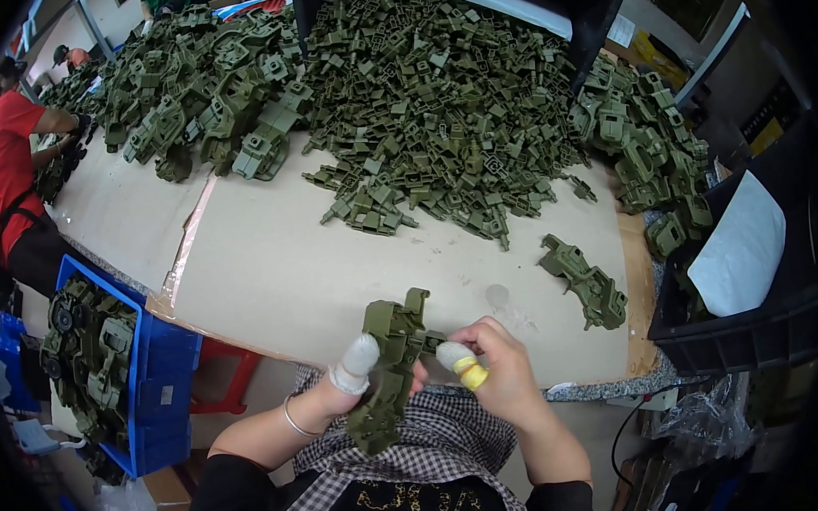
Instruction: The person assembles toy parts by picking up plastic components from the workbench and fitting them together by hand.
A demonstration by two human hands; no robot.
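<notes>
An olive-green plastic toy vehicle body (395, 335) hangs over the table's near edge, tilted lengthwise toward me. My left hand (335, 389) is closed around it, the white-wrapped thumb lying along its side. From the right, my right hand (506, 371) pinches a small green plastic part (435, 340) against the body's side. White wrapping and yellow tape cover that thumb. Part of the small piece is hidden behind the thumb. On the table to the right lies another green vehicle body (584, 281), touched by neither hand.
A large heap of small green parts (438, 106) covers the table's far middle. Vehicle bodies (225, 89) are piled at left and more (648, 132) at right. A blue crate (171, 388) stands left, a black crate (737, 331) right. A person in red (6, 156) works at far left.
</notes>
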